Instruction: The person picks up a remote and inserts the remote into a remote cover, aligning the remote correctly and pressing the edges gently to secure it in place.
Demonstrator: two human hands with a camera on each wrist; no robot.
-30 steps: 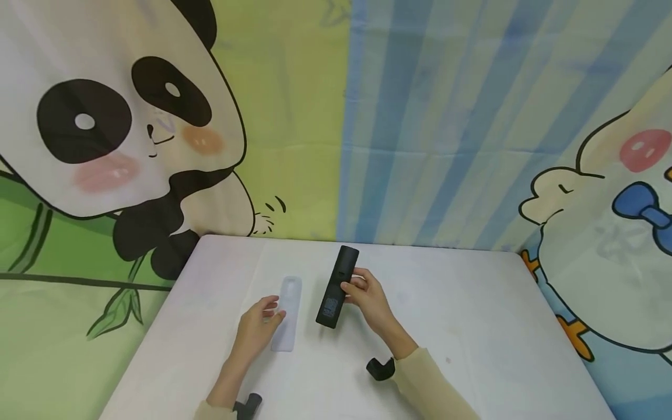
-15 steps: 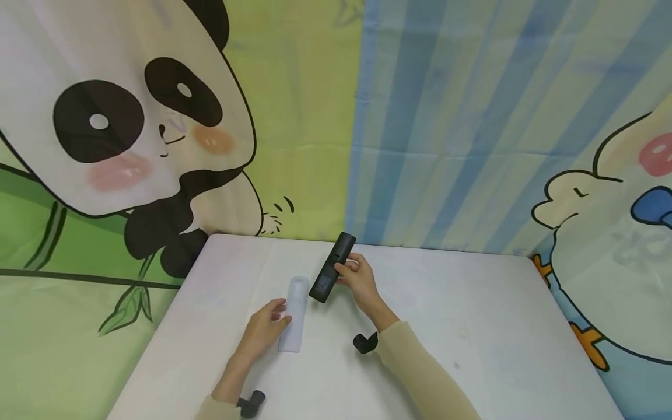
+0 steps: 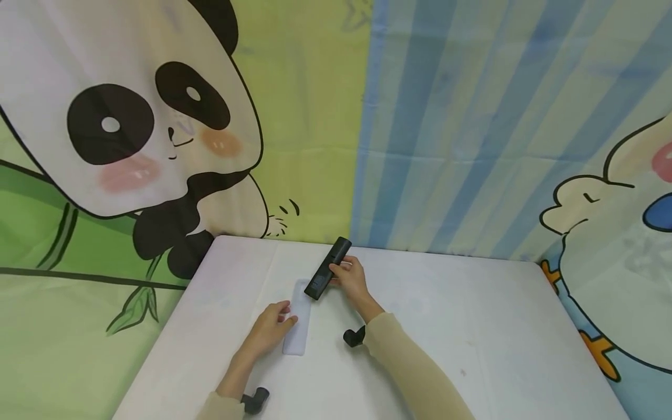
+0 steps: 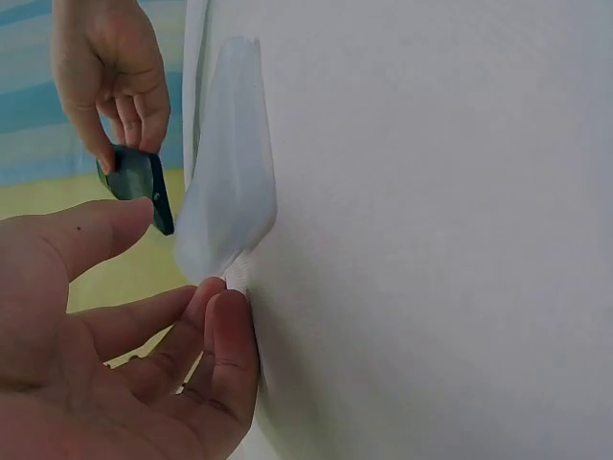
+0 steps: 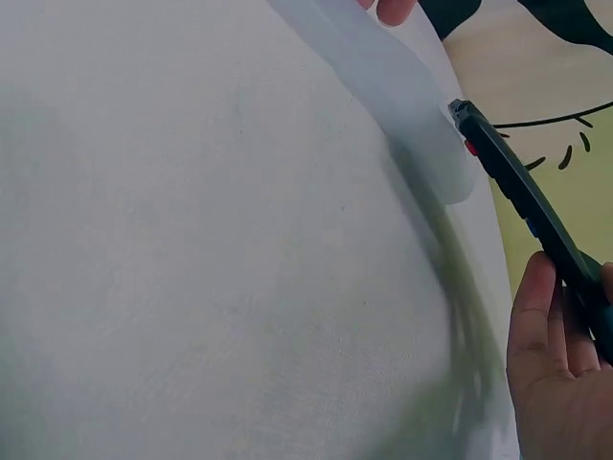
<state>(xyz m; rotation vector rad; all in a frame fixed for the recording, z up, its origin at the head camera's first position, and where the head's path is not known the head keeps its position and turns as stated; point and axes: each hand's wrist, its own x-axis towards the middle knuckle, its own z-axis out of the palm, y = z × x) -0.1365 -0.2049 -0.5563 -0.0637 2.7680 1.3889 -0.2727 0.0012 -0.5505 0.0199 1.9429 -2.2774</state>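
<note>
A black remote control (image 3: pixel 328 269) is held by my right hand (image 3: pixel 350 279), thumb on one face and fingers behind. It tilts above the table, its lower end over the upper part of a translucent, long, narrow silicone cover (image 3: pixel 297 326). Red and blue buttons show along the remote in the right wrist view. The cover lies on the table, its rounded end away from me. My left hand (image 3: pixel 269 328) is at the cover's left side with thumb and fingers apart. In the left wrist view its fingertips (image 4: pixel 218 292) are at the cover's edge; whether they press it I cannot tell.
The white table (image 3: pixel 446 326) spreads to both sides. Behind it hangs a cartoon cloth with a panda (image 3: pixel 157 128) and blue stripes. Black camera mounts (image 3: pixel 354 336) sit at both wrists.
The right hand has brought the remote left and farther back, tilting it more, so its lower end overlaps the cover. The left hand stays beside the cover; the head view has shifted slightly.
</note>
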